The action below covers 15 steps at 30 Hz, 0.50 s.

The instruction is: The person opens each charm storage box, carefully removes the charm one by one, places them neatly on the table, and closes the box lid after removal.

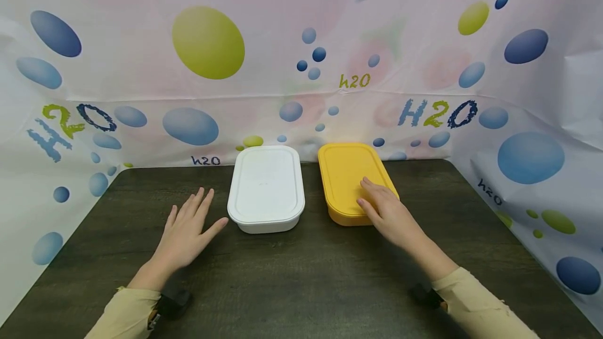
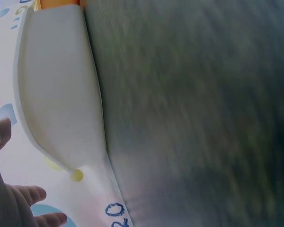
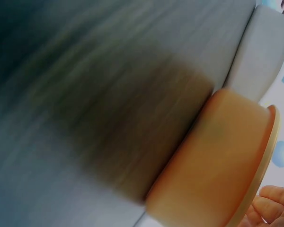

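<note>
boxes, two, both lidded, side by side on the dark table [image 1: 264,281], and i see neither one gripped. left hand [image 1: 186,234]: fingers straight and spread, holding nothing. white box [image 1: 266,189] is just right of that thumb tip, small gap as i read the head view. right hand [image 1: 391,213]: fingers extended, thumb off to the side, holding nothing. yellow box [image 1: 350,169] is under and ahead of those fingertips, which lie over its lid's near right part. can't tell if they touch; right wrist view only shows fingers past the lid rim. my guess on layout: gap between boxes leaves each hand its own side, and loose fingers avoid shoving either one. printed sheet [image 1: 207,41] stands beyond all fingertips, probably there to screen the background.
</note>
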Tool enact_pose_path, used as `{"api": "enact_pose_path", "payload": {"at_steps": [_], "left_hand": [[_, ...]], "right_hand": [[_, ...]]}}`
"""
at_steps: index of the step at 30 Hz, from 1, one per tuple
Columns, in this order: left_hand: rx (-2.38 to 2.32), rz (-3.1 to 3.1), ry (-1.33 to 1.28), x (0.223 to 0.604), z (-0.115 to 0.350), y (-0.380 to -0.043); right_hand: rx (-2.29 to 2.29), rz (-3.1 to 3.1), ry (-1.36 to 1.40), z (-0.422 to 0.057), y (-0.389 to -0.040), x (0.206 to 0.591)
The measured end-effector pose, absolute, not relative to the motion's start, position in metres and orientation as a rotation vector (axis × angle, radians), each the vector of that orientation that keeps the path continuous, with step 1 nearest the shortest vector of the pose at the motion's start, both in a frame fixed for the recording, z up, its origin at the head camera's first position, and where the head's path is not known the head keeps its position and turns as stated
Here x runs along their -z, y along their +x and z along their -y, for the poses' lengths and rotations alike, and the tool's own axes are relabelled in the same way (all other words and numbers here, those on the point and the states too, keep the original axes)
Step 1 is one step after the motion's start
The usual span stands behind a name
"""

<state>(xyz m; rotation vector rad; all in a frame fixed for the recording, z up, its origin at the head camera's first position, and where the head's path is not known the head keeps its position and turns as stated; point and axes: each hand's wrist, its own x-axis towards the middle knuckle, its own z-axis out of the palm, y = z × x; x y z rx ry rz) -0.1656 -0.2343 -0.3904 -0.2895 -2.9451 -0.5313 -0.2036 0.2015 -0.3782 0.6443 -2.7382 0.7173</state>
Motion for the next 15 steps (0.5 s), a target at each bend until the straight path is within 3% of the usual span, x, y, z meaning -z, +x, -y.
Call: {"api": "enact_pose_path", "payload": {"at_steps": [15], "left_hand": [[0.509,2.961,-0.32,0.393,0.218,-0.167]], "right_hand": [[-0.769,2.676,0.772,-0.165,-0.201,0.378]]}}
